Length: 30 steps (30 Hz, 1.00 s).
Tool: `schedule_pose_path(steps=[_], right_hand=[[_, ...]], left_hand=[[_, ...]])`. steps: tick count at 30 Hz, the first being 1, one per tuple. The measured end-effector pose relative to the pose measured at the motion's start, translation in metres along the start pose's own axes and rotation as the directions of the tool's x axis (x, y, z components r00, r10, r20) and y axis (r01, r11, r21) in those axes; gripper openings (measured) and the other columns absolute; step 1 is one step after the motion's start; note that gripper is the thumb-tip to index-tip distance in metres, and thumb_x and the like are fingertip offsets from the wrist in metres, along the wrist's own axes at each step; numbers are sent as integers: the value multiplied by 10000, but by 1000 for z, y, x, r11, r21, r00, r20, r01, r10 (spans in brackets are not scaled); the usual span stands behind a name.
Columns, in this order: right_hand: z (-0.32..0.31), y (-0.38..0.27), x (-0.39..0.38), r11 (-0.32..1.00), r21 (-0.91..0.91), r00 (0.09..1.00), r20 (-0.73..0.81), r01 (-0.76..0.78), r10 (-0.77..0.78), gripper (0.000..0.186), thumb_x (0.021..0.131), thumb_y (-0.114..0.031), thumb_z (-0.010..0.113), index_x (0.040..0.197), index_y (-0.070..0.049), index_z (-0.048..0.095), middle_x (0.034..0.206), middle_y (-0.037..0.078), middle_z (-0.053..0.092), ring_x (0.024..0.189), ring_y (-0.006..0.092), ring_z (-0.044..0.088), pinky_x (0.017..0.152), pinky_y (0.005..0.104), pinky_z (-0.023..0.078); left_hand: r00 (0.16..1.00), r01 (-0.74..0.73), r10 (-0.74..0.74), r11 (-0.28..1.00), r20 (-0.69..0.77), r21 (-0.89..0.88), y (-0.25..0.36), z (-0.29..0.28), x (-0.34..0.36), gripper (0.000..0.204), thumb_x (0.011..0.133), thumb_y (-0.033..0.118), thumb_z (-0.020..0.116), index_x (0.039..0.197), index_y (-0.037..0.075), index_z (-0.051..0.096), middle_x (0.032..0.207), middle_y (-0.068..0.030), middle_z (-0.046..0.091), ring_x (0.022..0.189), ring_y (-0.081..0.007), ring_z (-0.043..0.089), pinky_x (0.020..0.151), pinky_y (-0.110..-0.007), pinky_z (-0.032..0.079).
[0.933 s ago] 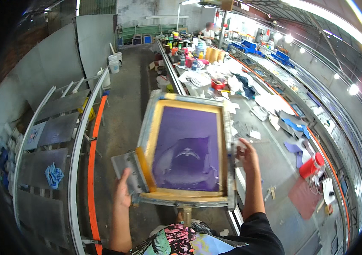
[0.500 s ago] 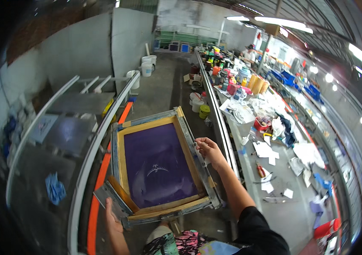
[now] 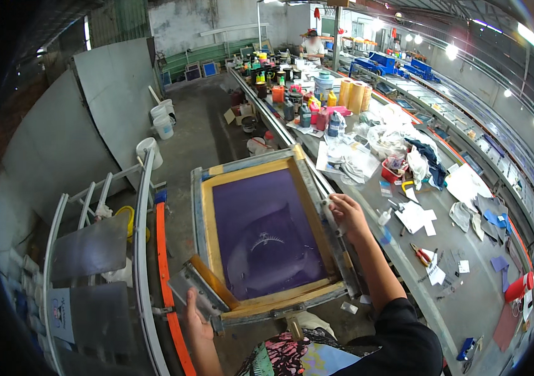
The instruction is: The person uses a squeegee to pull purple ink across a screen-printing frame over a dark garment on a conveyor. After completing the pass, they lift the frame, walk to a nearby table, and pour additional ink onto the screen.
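A screen printing frame (image 3: 199,213) with purple mesh (image 3: 260,207) and a small pale arched design hangs in front of my body, in both hands. My left hand (image 3: 199,323) is closed at its near left corner. There the thumb lies along the metal holder of a squeegee (image 3: 207,291), whose amber blade leans into the frame; the fingers underneath are hidden. My right hand (image 3: 348,218) grips the frame's right side, fingers curled over a metal bar with bolts.
Left of me runs a metal rail with an orange strip (image 3: 170,301). On the right, a long table (image 3: 392,263) bears ink bottles, rags, papers, pliers (image 3: 421,254) and a red container (image 3: 518,286). White buckets (image 3: 150,152) stand on the floor ahead. A person (image 3: 312,47) is at the table's far end.
My view has swung toward the table, so more of it shows. The frame and both hands now lie further right in the picture, with the same hold.
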State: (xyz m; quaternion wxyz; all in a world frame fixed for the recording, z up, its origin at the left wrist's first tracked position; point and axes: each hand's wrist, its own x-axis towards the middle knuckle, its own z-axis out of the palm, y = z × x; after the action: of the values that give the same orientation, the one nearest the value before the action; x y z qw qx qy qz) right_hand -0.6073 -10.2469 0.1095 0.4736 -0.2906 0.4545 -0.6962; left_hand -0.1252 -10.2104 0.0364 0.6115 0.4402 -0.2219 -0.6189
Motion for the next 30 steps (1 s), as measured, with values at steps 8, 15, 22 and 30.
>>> schedule_pose_path(steps=[8,15,22,30], right_hand=[[24,11,227,992,12,985,-121,122,-120,219,1006,-214,691,1160,-60,676,844,-20,647,620,16,459,576,178,357],[116,14,441,988,-112,994,-1,109,-110,234,1017,-253,679,1176,-84,705,850,-30,665,657,26,484,604,181,356],[250,48,660,998,-61,972,236,13,2,195,1044,-263,648,1144,-99,682,880,-16,696,667,13,486,622,173,371],[357,75,876,997,-38,969,242,62,-51,179,1029,-251,672,1138,-109,682,913,-41,704,681,10,494,623,169,370]], left_hand=[[993,-56,49,997,110,57,22,145,235,635,941,413,783,1376,-2,580,1416,-106,594,1300,-208,560,1082,-403,466],[998,-6,2,998,58,63,33,192,397,845,1015,579,603,1600,16,368,1685,-97,334,1525,-248,340,1235,-420,282],[979,-15,33,996,-199,92,39,208,579,844,999,608,608,1600,55,396,1686,-89,335,1529,-274,340,1236,-455,272],[989,-92,86,995,-116,-40,104,261,827,841,984,590,645,1595,62,411,1666,-117,369,1543,-272,312,1249,-439,248]])
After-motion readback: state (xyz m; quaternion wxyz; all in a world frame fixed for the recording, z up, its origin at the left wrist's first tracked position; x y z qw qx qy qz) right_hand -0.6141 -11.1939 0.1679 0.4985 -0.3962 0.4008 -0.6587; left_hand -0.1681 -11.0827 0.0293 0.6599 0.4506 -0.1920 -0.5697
